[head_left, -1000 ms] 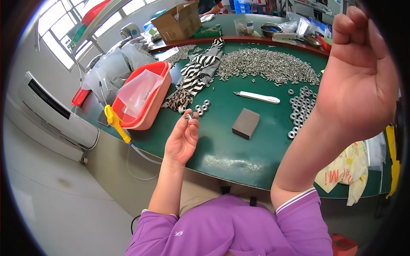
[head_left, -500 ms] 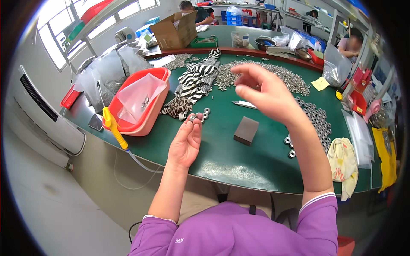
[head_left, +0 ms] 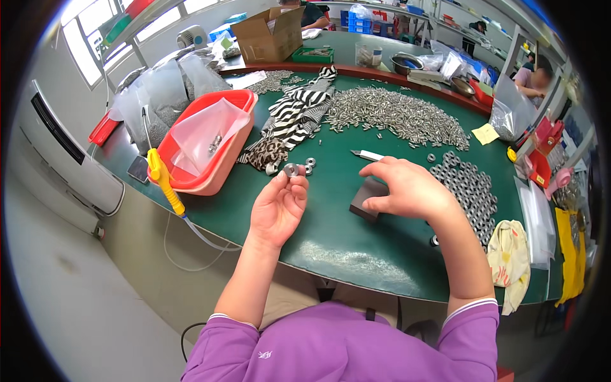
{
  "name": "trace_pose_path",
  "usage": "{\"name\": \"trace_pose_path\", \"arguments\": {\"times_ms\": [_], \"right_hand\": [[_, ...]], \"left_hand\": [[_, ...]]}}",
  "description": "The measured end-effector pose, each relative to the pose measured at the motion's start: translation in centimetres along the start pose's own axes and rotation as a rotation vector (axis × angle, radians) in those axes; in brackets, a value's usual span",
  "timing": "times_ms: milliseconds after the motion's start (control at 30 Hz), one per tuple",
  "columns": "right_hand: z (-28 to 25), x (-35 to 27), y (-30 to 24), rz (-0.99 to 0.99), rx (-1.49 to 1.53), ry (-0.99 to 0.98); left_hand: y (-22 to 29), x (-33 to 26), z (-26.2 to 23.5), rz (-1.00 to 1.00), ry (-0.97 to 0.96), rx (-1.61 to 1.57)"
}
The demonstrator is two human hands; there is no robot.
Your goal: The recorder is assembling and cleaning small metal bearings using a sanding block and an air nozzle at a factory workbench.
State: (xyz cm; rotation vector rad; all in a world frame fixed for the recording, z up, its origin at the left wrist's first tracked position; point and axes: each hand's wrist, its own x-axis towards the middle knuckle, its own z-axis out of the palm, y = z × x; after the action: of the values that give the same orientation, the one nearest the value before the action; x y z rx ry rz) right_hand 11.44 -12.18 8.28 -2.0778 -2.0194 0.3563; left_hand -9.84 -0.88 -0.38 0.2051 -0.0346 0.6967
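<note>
And here's the left hand (head_left: 278, 213), thumb and fingertips pinched around one metal ring (head_left: 290, 170), up above the green counter (head_left: 328, 219); holding it by the rim, I'd judge, is the way to keep its face clear; over to the right hand (head_left: 410, 190), half open above the grey rectangular block (head_left: 363, 206), seemingly grasping nothing, though thumb contact is hard to tell; and that ring, silvery, round, pierced through its centre

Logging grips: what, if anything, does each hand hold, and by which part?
Left hand: a metal ring, pinched near its lower rim. Right hand: over the grey block; cannot tell whether gripping.
</note>
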Motion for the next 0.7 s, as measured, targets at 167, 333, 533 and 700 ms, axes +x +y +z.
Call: {"name": "trace_pose_path", "arguments": {"times_ms": [167, 333, 533, 700], "right_hand": [[0.9, 0.0, 0.6, 0.033, -0.12, -0.096], [1.2, -0.1, 0.4, 0.054, -0.116, -0.106], [1.0, 0.4, 0.1, 0.016, -0.007, 0.097], [1.0, 1.0, -0.2, -0.194, 0.218, 0.503]], "left_hand": [[-0.4, 0.7, -0.3, -0.023, 0.01, -0.092], [-0.7, 0.6, -0.8, 0.018, -0.07, 0.016], [-0.9, 0.5, -0.3, 0.092, -0.022, 0.189], [-1.2, 0.4, -0.4, 0.086, -0.015, 0.341]]}}
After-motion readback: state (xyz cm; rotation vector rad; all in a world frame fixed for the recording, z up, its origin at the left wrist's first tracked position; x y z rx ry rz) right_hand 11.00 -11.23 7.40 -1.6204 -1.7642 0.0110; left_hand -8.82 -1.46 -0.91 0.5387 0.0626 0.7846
